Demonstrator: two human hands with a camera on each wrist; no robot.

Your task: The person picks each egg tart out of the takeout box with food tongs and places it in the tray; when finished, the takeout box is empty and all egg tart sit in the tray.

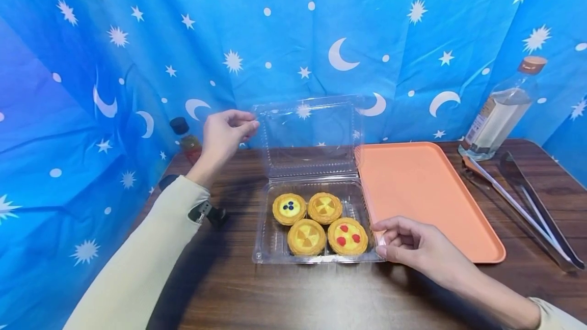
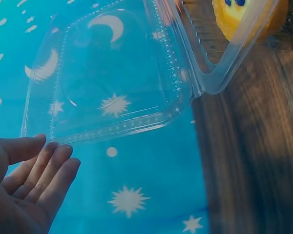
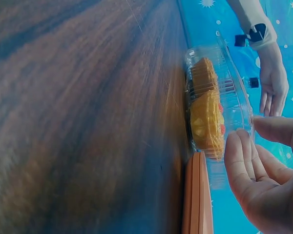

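Note:
A clear plastic clamshell box [image 1: 293,258] stands on the table with its lid [image 1: 309,139] raised upright at the back. Inside sit several small tarts: one with dark blue berries [image 1: 289,209], one with red pieces [image 1: 347,237], and two [image 1: 306,237] with wedge patterns. My left hand [image 1: 225,135] pinches the lid's upper left corner between thumb and fingers; the left wrist view shows the lid's corner [image 2: 39,129] at the fingertips. Near the front right corner, my right hand [image 1: 415,245] pinches the box's rim between thumb and fingers.
An orange tray [image 1: 412,187] lies right of the box, close against it. Metal tongs [image 1: 541,213] rest beyond the tray, with a clear bottle [image 1: 500,111] behind them. A small dark-capped bottle [image 1: 185,139] stands behind my left forearm. A blue star-patterned cloth [image 1: 284,29] hangs behind the table.

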